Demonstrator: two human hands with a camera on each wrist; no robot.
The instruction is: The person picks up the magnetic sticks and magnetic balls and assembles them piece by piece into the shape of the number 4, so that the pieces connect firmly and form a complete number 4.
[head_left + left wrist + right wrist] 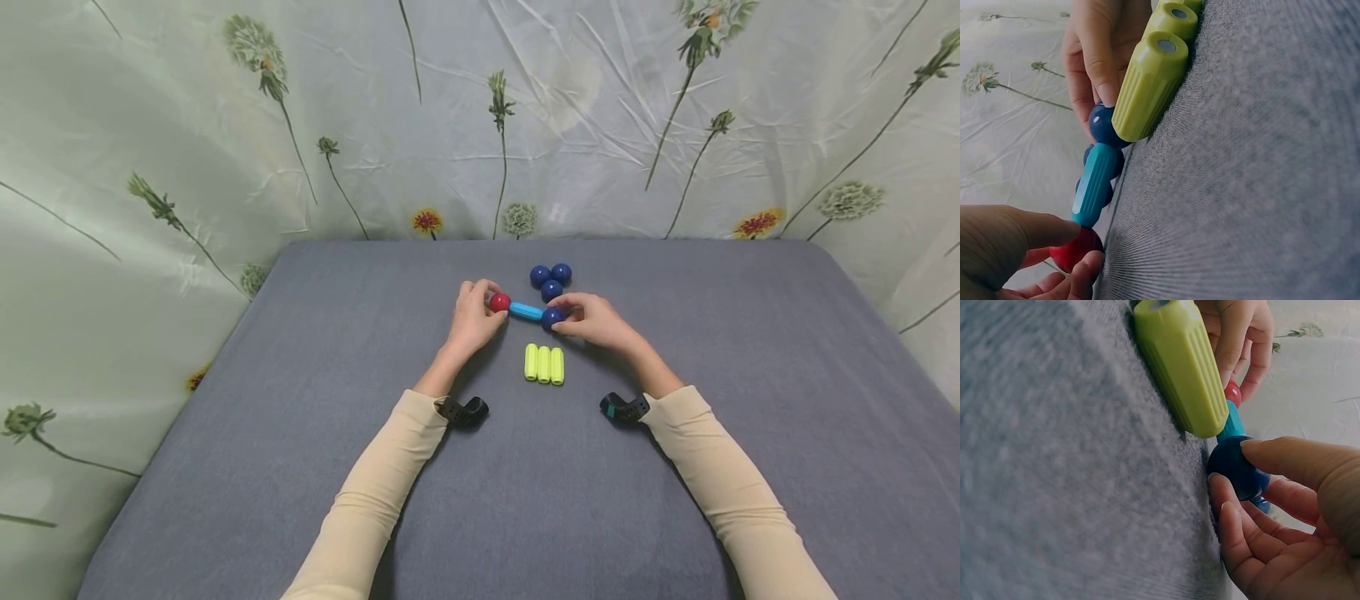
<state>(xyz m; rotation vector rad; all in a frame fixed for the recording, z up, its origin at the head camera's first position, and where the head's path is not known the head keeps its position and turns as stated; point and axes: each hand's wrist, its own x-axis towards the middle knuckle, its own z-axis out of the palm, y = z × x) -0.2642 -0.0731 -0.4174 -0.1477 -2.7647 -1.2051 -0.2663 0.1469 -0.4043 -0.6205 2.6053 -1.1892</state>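
A light-blue ribbed rod [526, 312] lies between a red ball [500, 302] and a dark blue ball [552, 317], touching both in a line. My left hand [473, 319] pinches the red ball between thumb and fingers. On the other end, my right hand [595, 321] grips the dark blue ball, its thumb on the near side. In the right wrist view, the fingers curl under that blue ball [1239, 467]. The left wrist view shows the light-blue rod [1093, 185] meeting both balls.
Three yellow-green ribbed rods [543, 364] lie side by side nearer to me. Just beyond the joined pieces sit three more dark blue balls [551, 289] in a cluster. Everything rests on a grey cloth-covered table [300, 375], with a flower-print curtain [420, 125] behind it.
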